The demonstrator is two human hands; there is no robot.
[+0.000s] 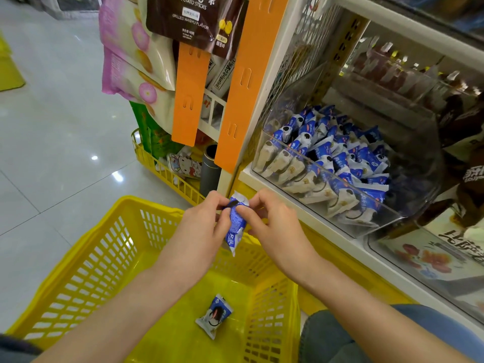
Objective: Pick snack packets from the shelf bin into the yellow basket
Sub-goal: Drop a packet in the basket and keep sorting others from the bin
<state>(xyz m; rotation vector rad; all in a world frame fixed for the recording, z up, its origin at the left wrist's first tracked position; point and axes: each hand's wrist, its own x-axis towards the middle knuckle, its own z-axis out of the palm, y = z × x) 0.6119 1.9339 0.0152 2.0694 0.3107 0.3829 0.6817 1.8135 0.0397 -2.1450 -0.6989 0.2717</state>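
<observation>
Left hand and right hand in pinch on blue packet over yellow basket, clear bin alongside

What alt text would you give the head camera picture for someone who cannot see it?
The left hand and right hand together pinch a blue snack packet above a yellow basket, where a second packet lies. To the right, a clear shelf bin holds many more such packets.

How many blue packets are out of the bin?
2. One packet lies on the basket floor. The held packet is pinched by the left hand and right hand above it. The arms cover some floor, so more may hide.
</observation>
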